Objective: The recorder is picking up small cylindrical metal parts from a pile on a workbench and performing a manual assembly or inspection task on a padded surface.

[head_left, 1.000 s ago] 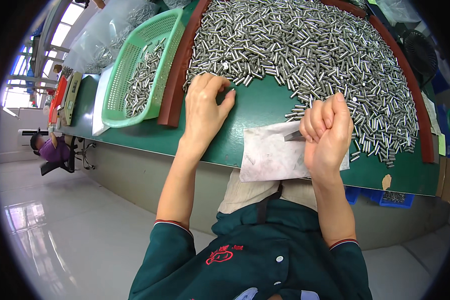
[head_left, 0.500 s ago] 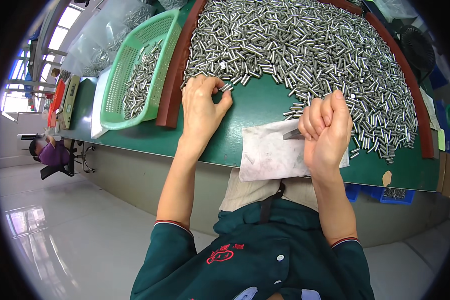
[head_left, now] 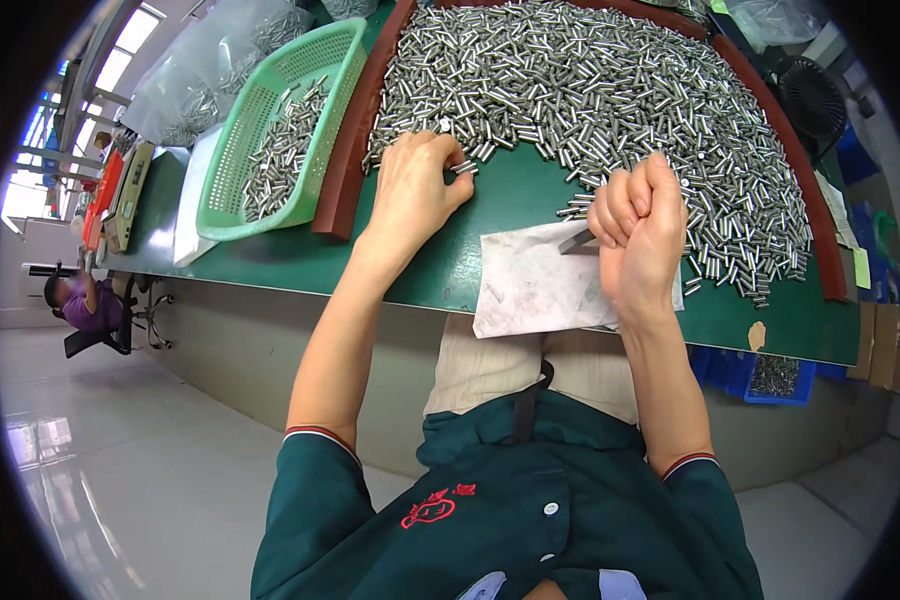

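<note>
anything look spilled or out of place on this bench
Nothing looks damaged. The metal pins lie in a loose heap, with a few strays scattered onto the bare green table beyond the right hand. The grey sheet overhangs the table's near edge.

Shiny metal pins (head_left: 590, 90) heaped loose on green table (head_left: 420, 270).

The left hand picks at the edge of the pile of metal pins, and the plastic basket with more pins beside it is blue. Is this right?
Not quite. In the head view the left hand does pick at the edge of the pile of metal pins, but the plastic basket holding more pins is green, not blue.
</note>
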A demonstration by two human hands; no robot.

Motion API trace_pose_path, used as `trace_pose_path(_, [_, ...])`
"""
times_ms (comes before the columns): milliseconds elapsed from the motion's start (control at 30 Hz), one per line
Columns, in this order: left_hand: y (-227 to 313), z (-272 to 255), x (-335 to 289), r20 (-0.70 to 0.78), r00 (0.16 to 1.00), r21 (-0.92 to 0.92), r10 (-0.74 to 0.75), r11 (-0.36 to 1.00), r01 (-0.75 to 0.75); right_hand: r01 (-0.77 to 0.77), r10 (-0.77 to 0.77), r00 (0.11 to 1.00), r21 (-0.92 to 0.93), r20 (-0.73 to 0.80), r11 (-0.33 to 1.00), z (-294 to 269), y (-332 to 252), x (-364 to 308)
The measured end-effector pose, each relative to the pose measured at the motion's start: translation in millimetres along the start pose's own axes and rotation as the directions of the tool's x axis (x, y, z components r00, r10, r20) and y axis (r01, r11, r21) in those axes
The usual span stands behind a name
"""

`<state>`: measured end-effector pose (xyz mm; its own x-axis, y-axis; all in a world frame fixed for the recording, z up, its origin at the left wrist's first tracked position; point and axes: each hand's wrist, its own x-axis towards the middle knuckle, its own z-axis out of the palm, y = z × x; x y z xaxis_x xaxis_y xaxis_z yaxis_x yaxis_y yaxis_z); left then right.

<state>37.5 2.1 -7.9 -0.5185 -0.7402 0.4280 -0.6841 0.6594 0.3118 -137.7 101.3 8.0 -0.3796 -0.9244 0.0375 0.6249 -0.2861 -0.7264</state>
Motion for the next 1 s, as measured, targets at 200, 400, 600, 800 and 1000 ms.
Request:
trace_pose_path(200, [9.8, 3.4, -3.5, 0.001, 1.000, -0.136, -0.019, 0.991, 0.019, 0.142, -0.137, 0.984, -0.039, 0.112, 0.989, 8.2, -24.2, -9.3])
trace_pose_path(400, [6.4, 10.2, -7.9, -0.028, 0.994, -0.232, -0.103, 0.968, 0.094, 0.422, -0.375, 0.905, -0.296, 0.202, 0.857, 5.9, -21.1, -27.1])
trace_pose_path(600, [-0.3, 8.3, -7.1, -0.038, 0.997, -0.262, -0.060, 0.964, 0.048, 0.421, -0.083, 0.907, -0.898, 0.414, 0.126, 31.9, -22.2, 8.5])
trace_pose_path(800, [0.4, 6.4, -16.5, -0.057, 0.998, -0.227, -0.006, 0.974, -0.007, 0.448, 0.085, 0.894, -0.878, 0.440, -0.167, 37.1, 8.1, 23.5])
trace_pose_path(1000, [0.5, 4.0, -17.4, -0.047, 0.999, -0.244, -0.015, 0.970, 0.003, 0.469, 0.234, 0.876, -0.858, 0.421, -0.209, 55.3, 32.0, 40.4])
